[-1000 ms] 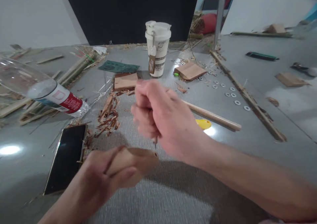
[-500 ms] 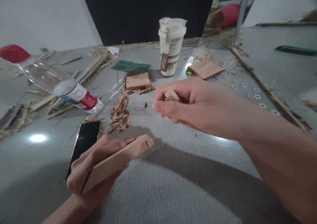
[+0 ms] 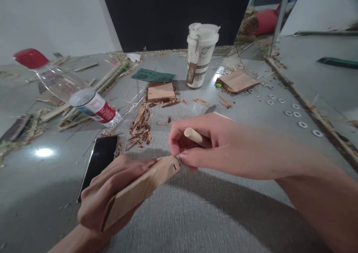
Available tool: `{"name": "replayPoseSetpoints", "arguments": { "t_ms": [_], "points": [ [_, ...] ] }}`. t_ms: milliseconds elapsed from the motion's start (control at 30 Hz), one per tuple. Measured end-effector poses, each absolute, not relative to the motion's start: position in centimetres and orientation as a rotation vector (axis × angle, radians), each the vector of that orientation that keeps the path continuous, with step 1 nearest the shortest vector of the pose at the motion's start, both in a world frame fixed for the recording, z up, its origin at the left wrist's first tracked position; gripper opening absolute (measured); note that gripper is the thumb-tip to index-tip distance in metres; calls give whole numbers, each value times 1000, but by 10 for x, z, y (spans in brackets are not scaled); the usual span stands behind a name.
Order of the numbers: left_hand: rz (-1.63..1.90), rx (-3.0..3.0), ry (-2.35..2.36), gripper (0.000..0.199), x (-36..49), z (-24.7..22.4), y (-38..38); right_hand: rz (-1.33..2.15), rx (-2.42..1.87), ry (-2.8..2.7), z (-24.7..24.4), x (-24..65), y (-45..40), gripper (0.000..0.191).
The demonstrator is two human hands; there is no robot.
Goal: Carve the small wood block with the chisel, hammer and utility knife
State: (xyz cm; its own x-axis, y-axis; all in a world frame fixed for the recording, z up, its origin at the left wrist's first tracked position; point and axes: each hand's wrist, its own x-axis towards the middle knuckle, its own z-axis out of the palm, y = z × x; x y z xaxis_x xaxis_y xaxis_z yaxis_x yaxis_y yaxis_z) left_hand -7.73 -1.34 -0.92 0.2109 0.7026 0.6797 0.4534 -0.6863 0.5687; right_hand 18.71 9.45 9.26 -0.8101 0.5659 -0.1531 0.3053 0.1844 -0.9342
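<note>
No text is legible; marks on the bottle label and cup tag are blurred

A lidded cup is standing upright. A black phone is lying flat near a red-capped bottle.

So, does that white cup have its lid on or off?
On: a white lid covers the top of the white cup. I cannot tell how full it is.

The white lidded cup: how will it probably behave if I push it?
The cup may tip if pushed high: it stands tall, narrower at the base than the lid. Its round, tapering shape might roll in a curve once toppled.
</note>
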Motion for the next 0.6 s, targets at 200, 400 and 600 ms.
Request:
{"name": "replayPoseSetpoints", "arguments": {
  "t_ms": [200, 400, 600],
  "points": [
    [1413, 2225, 1218, 19, -67, 8, -13, 1755, -816, -2161, 90, 186, 93, 20],
    [1420, 2238, 1371, 6, -65, 7, -13, 1652, -694, -1515, 96, 181, 91, 64],
    [1313, 2215, 1493, 3, -65, 1, -14, 1872, -469, -1242, 113, 170, 80, 77]
  ]
}}
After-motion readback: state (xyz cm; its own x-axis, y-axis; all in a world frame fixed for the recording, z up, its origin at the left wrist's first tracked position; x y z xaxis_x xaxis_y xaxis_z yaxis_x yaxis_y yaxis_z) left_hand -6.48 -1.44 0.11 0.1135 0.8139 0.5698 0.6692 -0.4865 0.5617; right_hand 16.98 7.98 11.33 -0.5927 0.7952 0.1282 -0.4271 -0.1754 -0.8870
